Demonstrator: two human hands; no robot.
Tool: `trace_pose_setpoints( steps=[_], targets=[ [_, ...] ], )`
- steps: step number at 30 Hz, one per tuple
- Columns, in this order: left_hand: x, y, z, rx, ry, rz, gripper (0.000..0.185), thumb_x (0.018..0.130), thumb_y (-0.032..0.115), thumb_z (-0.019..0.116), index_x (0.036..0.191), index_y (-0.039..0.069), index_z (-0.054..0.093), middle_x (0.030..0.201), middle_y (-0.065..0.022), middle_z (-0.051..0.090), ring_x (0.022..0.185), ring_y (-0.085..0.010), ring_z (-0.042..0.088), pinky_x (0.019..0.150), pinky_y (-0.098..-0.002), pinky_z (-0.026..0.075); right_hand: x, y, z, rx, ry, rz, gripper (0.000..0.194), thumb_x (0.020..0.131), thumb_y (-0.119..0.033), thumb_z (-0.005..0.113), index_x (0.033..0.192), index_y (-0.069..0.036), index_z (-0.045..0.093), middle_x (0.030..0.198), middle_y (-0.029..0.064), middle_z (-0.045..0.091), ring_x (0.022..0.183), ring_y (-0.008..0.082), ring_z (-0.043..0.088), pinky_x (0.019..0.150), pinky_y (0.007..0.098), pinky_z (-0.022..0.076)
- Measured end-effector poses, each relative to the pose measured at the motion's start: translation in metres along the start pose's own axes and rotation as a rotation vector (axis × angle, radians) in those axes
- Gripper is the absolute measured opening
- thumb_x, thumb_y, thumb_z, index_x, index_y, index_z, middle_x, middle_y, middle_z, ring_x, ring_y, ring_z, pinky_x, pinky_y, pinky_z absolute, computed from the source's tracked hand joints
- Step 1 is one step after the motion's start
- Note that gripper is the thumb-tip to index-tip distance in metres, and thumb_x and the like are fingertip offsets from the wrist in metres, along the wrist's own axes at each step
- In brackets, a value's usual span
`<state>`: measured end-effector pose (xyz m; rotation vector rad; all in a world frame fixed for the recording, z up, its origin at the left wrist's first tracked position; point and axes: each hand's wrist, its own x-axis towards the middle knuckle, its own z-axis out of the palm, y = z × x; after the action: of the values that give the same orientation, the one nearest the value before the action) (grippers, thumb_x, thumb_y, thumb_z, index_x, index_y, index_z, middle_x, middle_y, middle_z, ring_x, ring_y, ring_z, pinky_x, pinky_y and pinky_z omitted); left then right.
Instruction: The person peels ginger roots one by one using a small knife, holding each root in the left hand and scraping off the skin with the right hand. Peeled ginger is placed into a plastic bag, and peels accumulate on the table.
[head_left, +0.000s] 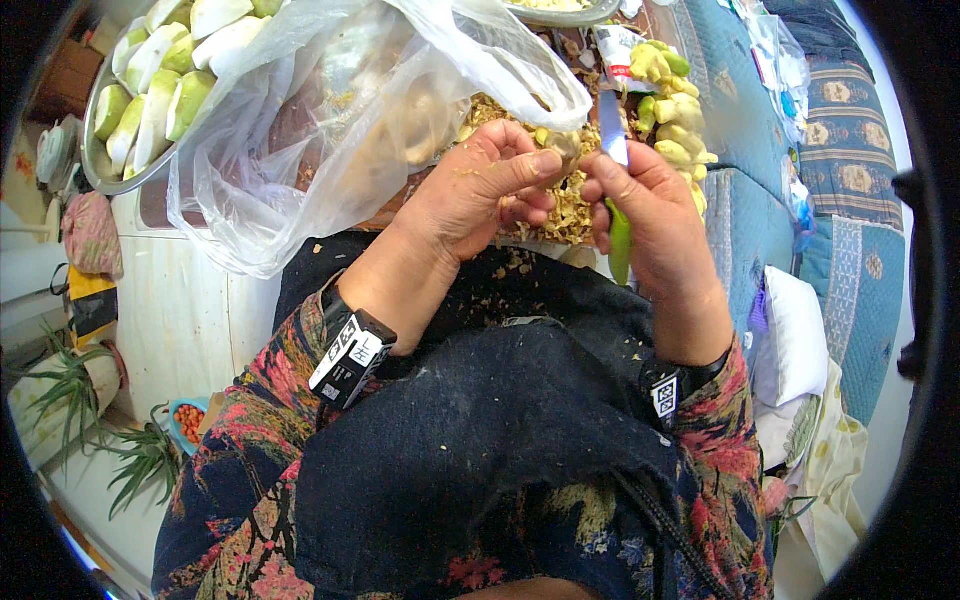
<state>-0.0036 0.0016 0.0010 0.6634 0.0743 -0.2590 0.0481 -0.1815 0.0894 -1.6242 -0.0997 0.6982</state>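
Observation:
In my left hand (476, 184) is a small knobbly root (564, 147), which looks like ginger, pinched between thumb and fingers. My right hand (656, 202) grips a paring knife with a green handle (619, 247), its metal blade (613, 124) pointing away from me. Thumb and fingertips of the right hand are close beside the root; whether they touch it I cannot tell. Beneath both hands lies a heap of thin brownish peelings (566, 217). Pale yellow peeled roots (679, 120) are piled just beyond the right hand.
A clear plastic bag (247, 172) with brownish roots inside spreads left of my hands. Past it stands a metal basin (91, 154) of pale green vegetable pieces (157, 97). Another metal bowl (570, 15) is at the far edge. A blue padded seat (757, 202) borders the right side.

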Motion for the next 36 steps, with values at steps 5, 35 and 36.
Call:
trace_pose_setpoints(
  steps=[5,35,36],
  targets=[
    [-0.003,0.001,0.004,0.149,0.041,-0.028,0.029,0.096,0.022,0.069,0.120,0.010,0.058,0.094,-0.0024,0.068,0.073,-0.0095,0.065,0.060,-0.0237,0.055,0.001,0.001,0.006,0.033,-0.031,-0.009,0.023,0.097,-0.023,0.069,0.112,-0.007,0.064,0.083,-0.0025,0.063,0.061,0.0046,0.055,0.048,0.0197,0.0431],
    [-0.009,0.002,0.012,0.115,-0.045,0.027,0.042,0.095,0.017,0.064,0.133,0.003,0.054,0.107,-0.0080,0.068,0.079,-0.0166,0.069,0.066,-0.0300,0.060,-0.012,0.007,0.001,-1.027,0.185,-0.674,0.019,0.094,-0.024,0.068,0.104,-0.008,0.072,0.075,0.0130,0.055,0.069,0.0328,0.058,0.060,0.0425,0.0460],
    [-0.008,0.002,0.012,0.153,-0.023,0.010,0.041,0.094,0.017,0.065,0.131,0.003,0.055,0.106,-0.0079,0.068,0.078,-0.0165,0.069,0.066,-0.0300,0.060,-0.011,0.007,0.001,-1.044,0.180,-0.686,0.019,0.094,-0.024,0.068,0.104,-0.008,0.072,0.076,0.0131,0.055,0.069,0.0329,0.058,0.060,0.0425,0.0461]
  ],
)
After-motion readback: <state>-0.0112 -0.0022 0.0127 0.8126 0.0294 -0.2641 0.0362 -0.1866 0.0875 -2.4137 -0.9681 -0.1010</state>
